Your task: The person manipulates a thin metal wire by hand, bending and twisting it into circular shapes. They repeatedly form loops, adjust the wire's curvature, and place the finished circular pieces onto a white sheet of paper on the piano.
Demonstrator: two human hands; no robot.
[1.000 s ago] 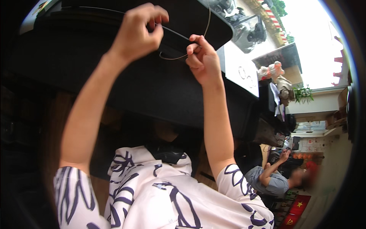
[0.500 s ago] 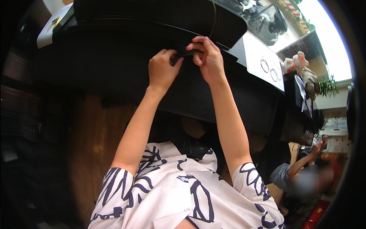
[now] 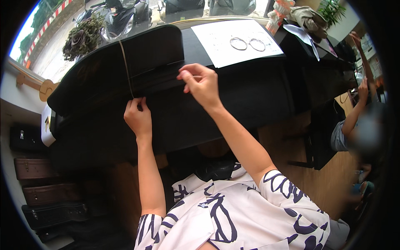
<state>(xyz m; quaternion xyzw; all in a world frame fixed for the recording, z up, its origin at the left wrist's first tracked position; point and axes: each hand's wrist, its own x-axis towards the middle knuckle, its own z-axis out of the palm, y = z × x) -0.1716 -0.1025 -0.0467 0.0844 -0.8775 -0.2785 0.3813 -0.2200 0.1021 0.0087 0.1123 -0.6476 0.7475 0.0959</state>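
Note:
A thin pale cord hangs over the front of an upright black panel and runs down to my left hand. The thumb and fingers of that hand are pinched together at its lower end. To the right, my right hand is raised over the black surface, apart from the cord. Its fingers are curled in toward the thumb; whether something thin is between them does not show. Two thin wire-like rings lie on a white printed sheet beyond my right hand.
Dried flowers and a wooden guitar headstock are at the far left. Several instrument cases are stacked at lower left. A cloth bundle and papers lie at far right, near another person's arm.
The view has swung left. My hands, close together before, are now apart: the left is down at the cord's lower end, and the right has curled its fingers.

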